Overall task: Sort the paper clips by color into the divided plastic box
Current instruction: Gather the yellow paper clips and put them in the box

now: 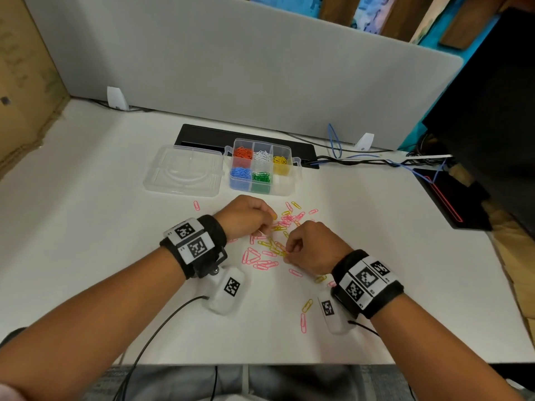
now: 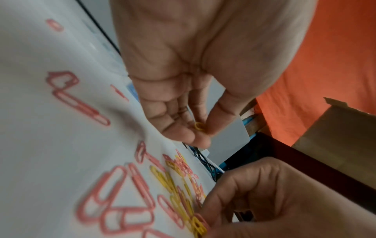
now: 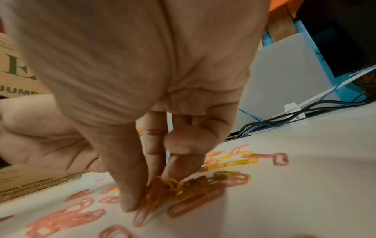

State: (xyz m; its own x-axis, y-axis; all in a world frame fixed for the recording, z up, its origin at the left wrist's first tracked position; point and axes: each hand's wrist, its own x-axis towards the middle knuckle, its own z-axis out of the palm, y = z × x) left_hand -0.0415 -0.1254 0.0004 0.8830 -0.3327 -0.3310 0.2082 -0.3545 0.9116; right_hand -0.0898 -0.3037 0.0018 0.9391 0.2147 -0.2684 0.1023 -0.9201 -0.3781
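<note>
A loose pile of pink and yellow paper clips (image 1: 278, 235) lies on the white desk in front of me. My left hand (image 1: 267, 224) hovers over the pile's left side and pinches a yellow clip (image 2: 199, 126) between thumb and curled fingers. At the pile's near side my right hand (image 1: 288, 250) pinches yellow clips (image 3: 162, 190) against the desk with thumb and forefinger. The divided plastic box (image 1: 286, 183) stands open behind the pile, with red, white, yellow, blue and green clips in separate compartments and its front right compartment empty.
The box's clear lid (image 1: 185, 170) lies open flat to its left. Stray clips (image 1: 305, 314) lie near my right wrist. A black cable tray (image 1: 202, 134), cables (image 1: 362, 160) and a grey divider panel (image 1: 231, 68) line the desk's far edge. Cardboard (image 1: 23, 82) stands at left.
</note>
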